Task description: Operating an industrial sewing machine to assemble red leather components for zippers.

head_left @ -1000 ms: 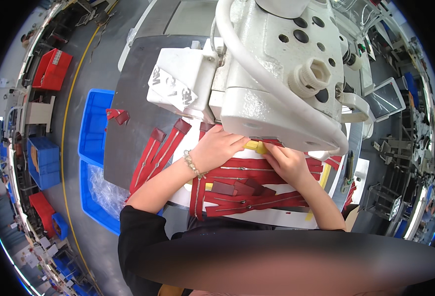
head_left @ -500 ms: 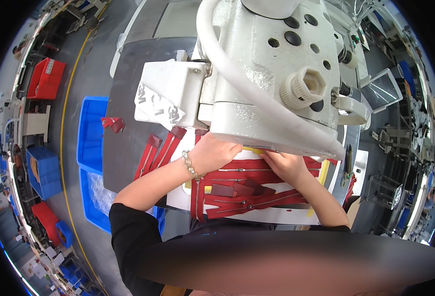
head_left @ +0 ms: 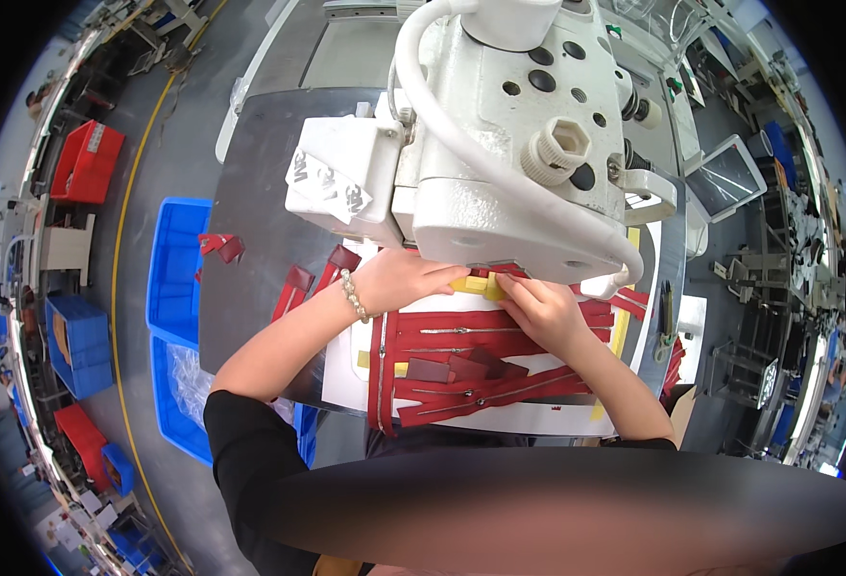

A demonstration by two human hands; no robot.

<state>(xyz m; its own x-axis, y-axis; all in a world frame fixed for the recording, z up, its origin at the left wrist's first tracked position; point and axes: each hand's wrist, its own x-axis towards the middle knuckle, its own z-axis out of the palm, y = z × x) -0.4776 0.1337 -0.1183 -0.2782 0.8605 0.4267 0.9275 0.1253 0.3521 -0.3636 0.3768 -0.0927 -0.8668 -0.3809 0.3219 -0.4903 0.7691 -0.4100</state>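
Seen from above, a person's two bare hands meet at the middle of a bench (head_left: 260, 182), just on the six o'clock side of a white sewing machine head (head_left: 500, 226). Between the fingertips lies a small yellow strip (head_left: 474, 285), perhaps two short pieces end to end. The right hand (head_left: 550, 312) has thumb and forefinger drawn together, apparently pinching the strip's three o'clock end. The left hand (head_left: 406, 278) sets its fingertips against the nine o'clock end; whether they pinch or only press, I cannot tell. The strip's long axis runs almost level from nine to three o'clock, dipping slightly toward four. It looks light and fairly stiff, unlikely to break, and so small that a fingertip hold at each end seems best. Toward six o'clock lie several red zips (head_left: 471, 326), probably light and floppy as cloth, with firmer metal teeth; holding them flat near both ends should stop them curling. Most stretch between nine and three o'clock, while one at the left, a separate red zip (head_left: 380, 379), points from twelve to six. Dark red tabs (head_left: 428, 371) rest among them, probably stiffer than the cloth.
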